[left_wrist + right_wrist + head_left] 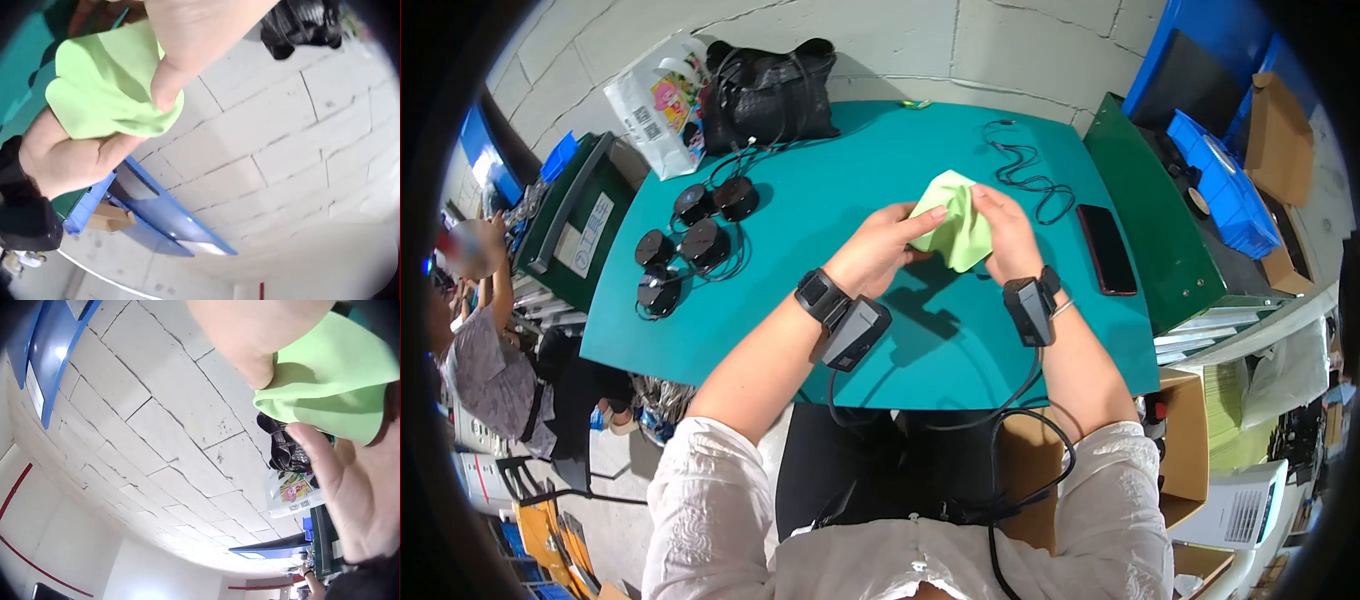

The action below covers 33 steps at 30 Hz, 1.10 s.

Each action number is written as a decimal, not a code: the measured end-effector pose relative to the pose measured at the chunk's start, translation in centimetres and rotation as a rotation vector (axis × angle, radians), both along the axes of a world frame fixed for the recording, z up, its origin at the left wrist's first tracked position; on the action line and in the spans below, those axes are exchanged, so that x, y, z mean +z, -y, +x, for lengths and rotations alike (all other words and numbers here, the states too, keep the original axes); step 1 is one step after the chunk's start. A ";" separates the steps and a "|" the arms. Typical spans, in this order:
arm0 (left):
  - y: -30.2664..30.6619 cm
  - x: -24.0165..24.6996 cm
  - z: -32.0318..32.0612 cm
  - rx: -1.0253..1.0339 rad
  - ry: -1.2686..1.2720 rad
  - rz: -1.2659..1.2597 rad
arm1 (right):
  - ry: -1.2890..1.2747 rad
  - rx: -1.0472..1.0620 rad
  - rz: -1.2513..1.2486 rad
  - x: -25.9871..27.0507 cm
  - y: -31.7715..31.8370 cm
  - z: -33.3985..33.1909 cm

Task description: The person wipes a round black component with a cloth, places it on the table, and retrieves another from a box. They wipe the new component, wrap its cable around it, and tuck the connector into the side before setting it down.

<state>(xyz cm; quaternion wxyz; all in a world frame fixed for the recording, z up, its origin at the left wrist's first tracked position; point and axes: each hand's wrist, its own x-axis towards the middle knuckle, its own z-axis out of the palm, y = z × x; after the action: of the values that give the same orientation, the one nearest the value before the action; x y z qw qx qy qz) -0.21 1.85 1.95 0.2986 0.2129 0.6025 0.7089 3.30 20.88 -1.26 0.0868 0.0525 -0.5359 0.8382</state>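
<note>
A light green cloth [956, 232] is held up above the teal table, between both hands. The left hand [882, 243] pinches its left edge, thumb on the near face. On the other side the right hand [1008, 232] grips the upper right edge. In the left wrist view the cloth [106, 87] bends in soft folds, with the left hand [194, 31] above and the right hand [75, 156] below. The right wrist view has the cloth [331, 375] creased between the right hand [262, 331] and the left hand [356, 481].
Black round devices [704, 243] with cables lie at the table's left. A black bag [768, 95] and a white bag [662, 110] stand behind them. To the right are a coiled cable [1040, 180] and a phone [1106, 250]. Another person [495, 370] is at far left.
</note>
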 end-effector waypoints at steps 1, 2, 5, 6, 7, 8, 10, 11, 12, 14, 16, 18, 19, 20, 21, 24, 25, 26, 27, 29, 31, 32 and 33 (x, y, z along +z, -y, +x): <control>-0.7 -1.1 -0.5 -0.053 0.196 0.153 | 0.011 0.014 -0.008 0.4 0.3 0.3; -0.9 -2.5 -1.1 -0.049 0.308 0.251 | 0.021 0.027 -0.017 0.8 0.6 0.4; -0.8 -3.4 -1.7 -0.036 0.268 0.228 | 0.062 0.069 0.007 0.8 0.2 0.1; -0.5 -3.5 -1.9 -0.078 0.204 0.225 | 0.085 0.119 0.003 0.6 0.2 0.0; -0.2 -3.5 -2.1 -0.063 0.235 0.212 | 0.102 0.131 -0.020 0.6 0.2 0.1; -0.1 -3.3 -2.3 -0.053 0.247 0.204 | 0.114 0.138 -0.030 0.8 0.3 0.0; -0.1 -3.3 -2.3 -0.010 0.247 0.208 | 0.174 0.185 -0.012 1.4 1.0 0.5; -0.2 -3.6 -2.4 -0.015 0.246 0.201 | 0.172 0.212 0.018 1.4 1.2 0.4; -0.3 -3.6 -2.0 -0.012 0.259 0.197 | 0.185 0.213 0.013 1.1 1.2 0.4; -0.5 -3.1 -1.4 -0.059 0.235 0.187 | 0.224 0.193 0.121 0.8 1.1 0.3; -0.5 -3.0 -1.0 -0.076 0.237 0.198 | 0.251 0.197 0.091 0.7 1.1 0.3; -0.2 -2.8 -0.8 -0.093 0.215 0.159 | 0.298 0.161 0.060 0.3 0.8 0.1; -0.1 -2.7 -1.0 -0.090 0.217 0.162 | 0.293 0.158 0.023 0.2 0.8 0.0; 0.0 -2.7 -1.3 -0.073 0.196 0.184 | 0.295 0.162 0.026 0.2 0.8 0.1; 0.1 -2.6 -1.5 -0.057 0.173 0.205 | 0.285 0.153 0.011 0.4 1.0 0.2; 0.4 -2.2 -1.7 0.047 0.099 0.210 | 0.288 0.149 0.020 1.0 1.3 0.4; 0.5 -2.1 -1.7 0.042 0.081 0.221 | 0.288 0.164 0.027 0.8 1.2 0.3; 0.5 -2.2 -1.8 0.045 0.080 0.222 | 0.287 0.178 0.034 0.6 1.1 0.2; 0.5 -2.3 -1.9 0.046 0.085 0.226 | 0.287 0.179 0.035 0.4 1.0 0.1; 0.5 -2.4 -2.0 0.050 0.091 0.232 | 0.273 0.167 0.034 0.1 0.7 0.0; 0.6 -2.2 -2.0 0.038 0.074 0.213 | 0.274 0.166 0.003 0.6 0.7 0.2; 0.6 -2.2 -2.1 0.040 0.074 0.212 | 0.274 0.165 -0.029 0.7 0.6 0.3; 0.7 -2.2 -2.1 0.031 0.112 0.207 | 0.266 0.188 -0.053 0.7 0.5 0.2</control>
<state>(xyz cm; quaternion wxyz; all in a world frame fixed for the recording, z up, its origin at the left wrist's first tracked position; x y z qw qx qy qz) -2.31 1.19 -0.23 0.2972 0.1932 0.5116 0.7827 3.48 20.43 -0.61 -0.0625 -0.0115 -0.5132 0.8559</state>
